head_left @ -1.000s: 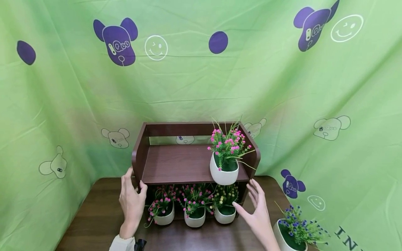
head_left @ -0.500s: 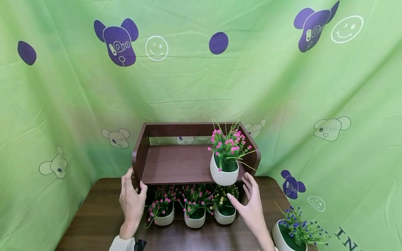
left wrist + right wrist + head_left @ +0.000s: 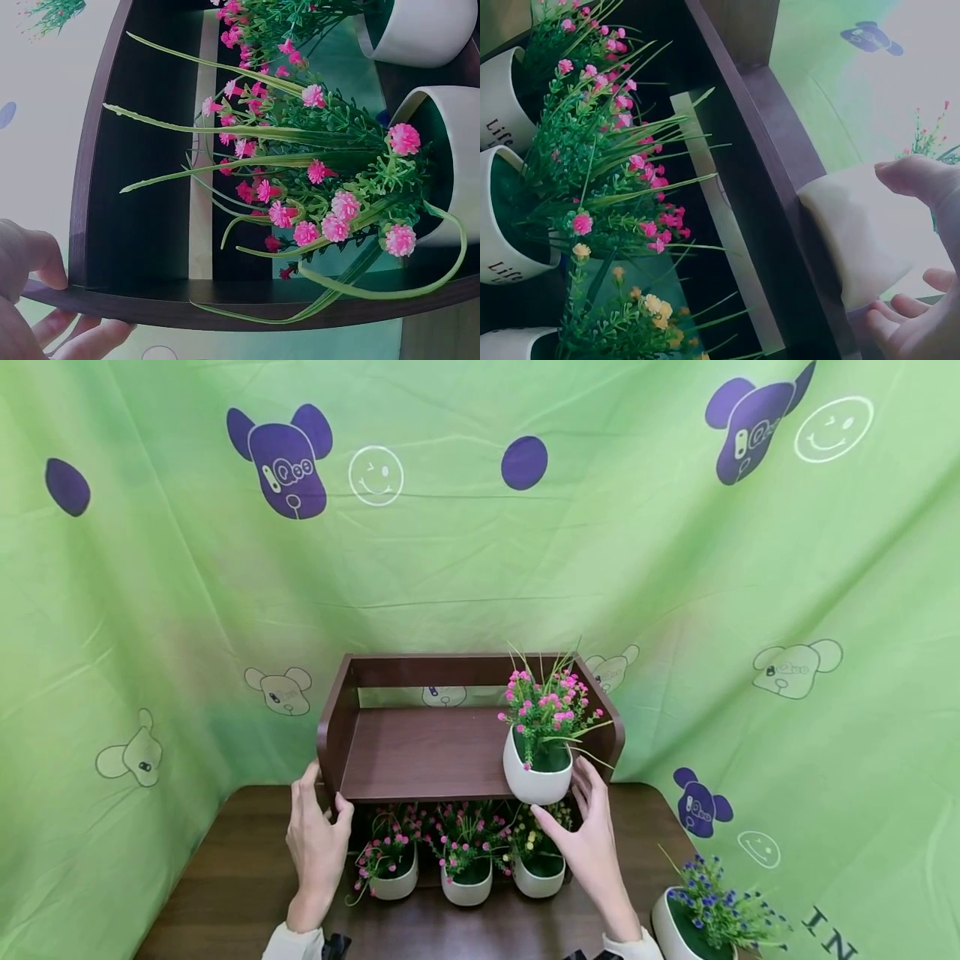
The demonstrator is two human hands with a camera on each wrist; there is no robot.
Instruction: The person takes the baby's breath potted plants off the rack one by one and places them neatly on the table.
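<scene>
My left hand (image 3: 318, 852) grips the left side panel of a dark brown two-tier shelf (image 3: 420, 752). In the left wrist view the thumb (image 3: 49, 259) lies on one side of the panel's edge, fingers on the other. A white pot (image 3: 536, 781) with pink artificial flowers stands upright at the right of the upper tier, its base at the front edge. My right hand (image 3: 592, 852) is spread at this pot, fingers by its right side and thumb low in front. In the right wrist view the thumb overlaps the pot (image 3: 862, 225); firm contact cannot be told.
On the lower tier stand a left pink-flowered pot (image 3: 395, 882), a middle pink-flowered pot (image 3: 467, 891) and a yellow-flowered pot (image 3: 540, 881). A blue-flowered pot (image 3: 675, 927) stands at the right on the brown table (image 3: 225, 877). Green patterned cloth (image 3: 450, 560) hangs behind.
My right hand has moved left and slightly up, from the shelf's right panel to the upper pink-flowered pot. My left hand and the pots have stayed in place.
</scene>
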